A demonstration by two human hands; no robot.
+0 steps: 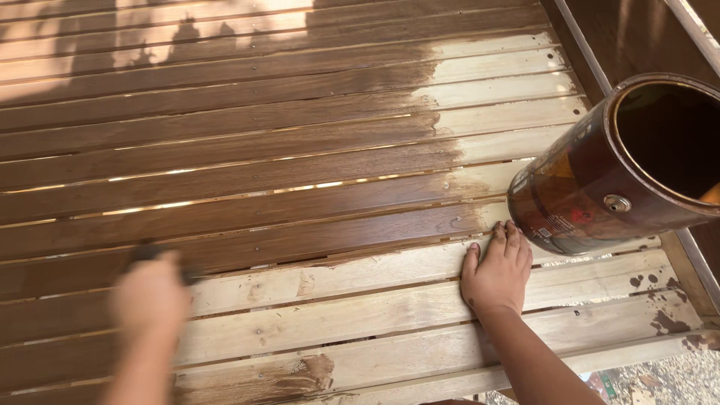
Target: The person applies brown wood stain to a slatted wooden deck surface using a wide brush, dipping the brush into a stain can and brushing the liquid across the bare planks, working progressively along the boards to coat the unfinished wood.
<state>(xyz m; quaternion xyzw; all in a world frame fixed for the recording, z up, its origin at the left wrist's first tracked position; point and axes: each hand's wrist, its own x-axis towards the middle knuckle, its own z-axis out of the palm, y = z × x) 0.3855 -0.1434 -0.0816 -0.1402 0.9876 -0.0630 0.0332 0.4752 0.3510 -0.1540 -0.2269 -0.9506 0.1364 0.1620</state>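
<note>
Right hand [496,274] flat, fingers spread on bare slat [360,274] beside stain can [607,176], bracing; left hand [150,296] blurred over stained boards' edge, fisted around dark applicator [146,251], grip detail unclear.

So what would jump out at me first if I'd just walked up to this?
Probably the slatted wooden surface, dark wet brown across the left and top, pale bare wood at right and bottom. Next, the stain-smeared can at right, with the right hand flat on a slat beside it. The left hand is blurred, gripping something dark.
</note>
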